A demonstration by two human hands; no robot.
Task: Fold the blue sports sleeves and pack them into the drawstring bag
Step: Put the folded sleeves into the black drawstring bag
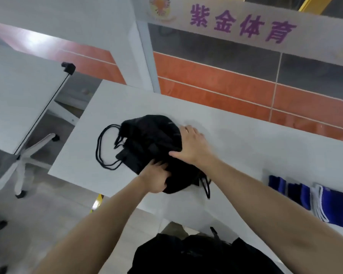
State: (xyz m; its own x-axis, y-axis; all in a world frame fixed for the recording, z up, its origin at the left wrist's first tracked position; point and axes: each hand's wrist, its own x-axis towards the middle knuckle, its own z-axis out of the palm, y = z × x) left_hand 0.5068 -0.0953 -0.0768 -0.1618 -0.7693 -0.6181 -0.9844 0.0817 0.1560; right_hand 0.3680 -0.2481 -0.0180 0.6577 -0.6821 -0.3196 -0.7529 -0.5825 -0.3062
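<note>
Fingers of left hand (156, 179) clenched on near edge of black drawstring bag (147, 143); right hand (192, 145) spread flat, pressing bag's far-right side. Bag on bench (246, 139). Blue sports sleeves (325, 202) lie well apart, rightward; right hand nearer.

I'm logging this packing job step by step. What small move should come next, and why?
Probably spread the black drawstring bag open at its mouth: both the left hand and right hand are on it, while the blue sleeves lie apart on the white table.
</note>
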